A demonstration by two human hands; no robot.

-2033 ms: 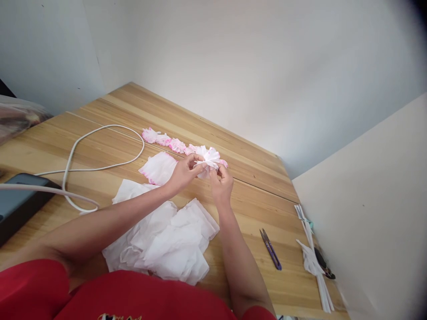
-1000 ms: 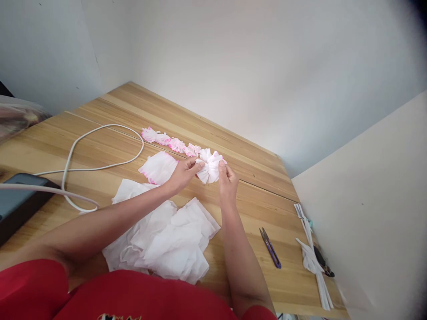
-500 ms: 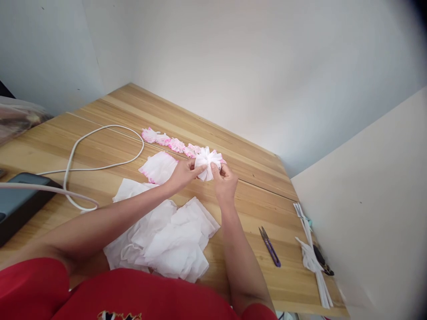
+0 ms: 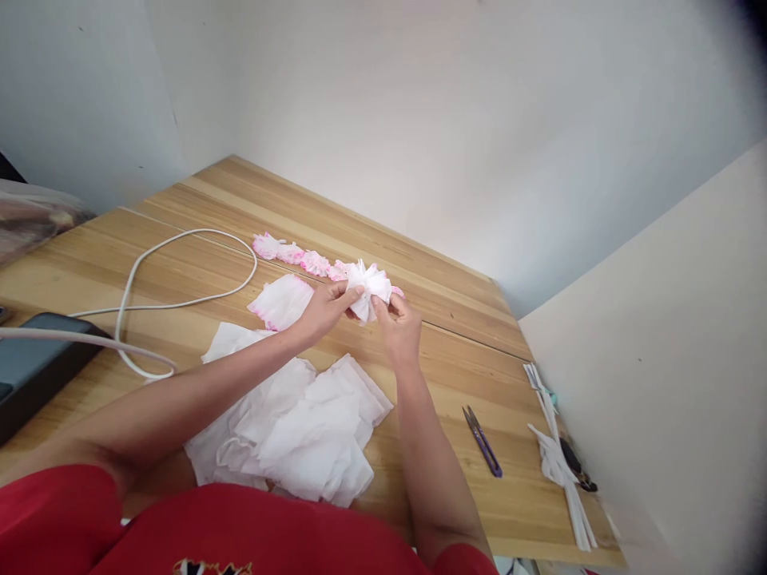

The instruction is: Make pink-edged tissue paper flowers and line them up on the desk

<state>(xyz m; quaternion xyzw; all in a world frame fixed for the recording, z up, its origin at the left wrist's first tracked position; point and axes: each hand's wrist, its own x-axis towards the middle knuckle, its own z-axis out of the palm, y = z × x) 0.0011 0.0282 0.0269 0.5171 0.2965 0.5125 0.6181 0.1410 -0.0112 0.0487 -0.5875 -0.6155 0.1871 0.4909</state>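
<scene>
Head view showed that we pinched a white paper flower (image 4: 367,285) between our left hand (image 4: 323,310) and right hand (image 4: 400,326), fingertips pressed onto it, above the wooden table (image 4: 455,359). Pink-edged flowers (image 4: 293,254) lay just behind; tissue sheets (image 4: 300,431) and snips (image 4: 481,441) lay nearer us.

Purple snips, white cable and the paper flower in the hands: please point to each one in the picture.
Purple snips (image 4: 481,440), head view, on the middle of the handle.
White cable (image 4: 180,303), head view, on the lower run of the loop.
Paper flower (image 4: 367,281), head view, on the white ruffled petals between both hands.
</scene>
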